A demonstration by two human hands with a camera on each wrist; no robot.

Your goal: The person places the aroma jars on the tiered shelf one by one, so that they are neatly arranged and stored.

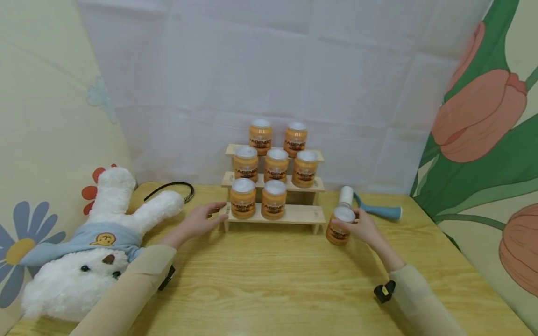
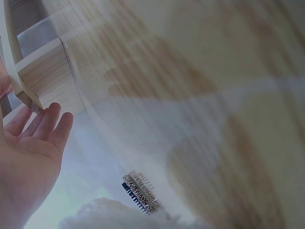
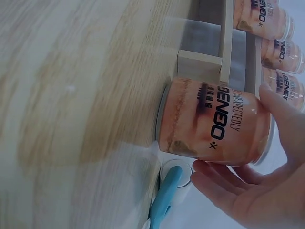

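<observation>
In the head view my right hand (image 1: 362, 227) grips an orange can (image 1: 337, 233) with a pale lid, right of a three-step wooden stand (image 1: 300, 214). The right wrist view shows the thumb and fingers about this can (image 3: 214, 121), near its lid end. Whether its base touches the table, I cannot tell. My left hand (image 1: 201, 220) is at the left end of the stand's lowest board, its fingers loosely extended; in the left wrist view fingertips (image 2: 53, 109) meet the board's end. Similar cans stand upright: two on top (image 1: 260, 137), three in the middle (image 1: 276, 167), two below (image 1: 243, 200).
Behind the held can are a white roller (image 1: 346, 196) and its blue handle (image 1: 380, 211). At left a white plush toy (image 1: 80, 275) in a blue top lies on the wooden table (image 1: 252, 280), near a dark headband (image 1: 180, 183). A white cloth (image 1: 273, 70) hangs behind.
</observation>
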